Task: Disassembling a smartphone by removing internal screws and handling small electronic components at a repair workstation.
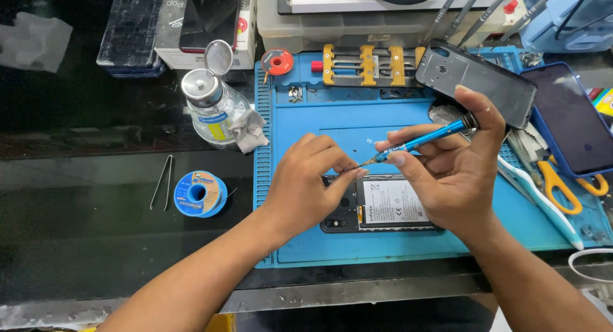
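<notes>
Two hands work over an opened phone (pixel 383 204) lying on the blue mat (pixel 357 124), its battery bared: right hand (pixel 456 169) grips a blue screwdriver (pixel 421 139); left hand (pixel 306 179) fingers pinch at its tip.

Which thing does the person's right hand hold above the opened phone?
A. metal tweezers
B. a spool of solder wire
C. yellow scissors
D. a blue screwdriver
D: the right hand grips a blue screwdriver, its tip meeting the left hand over the opened phone.
</notes>
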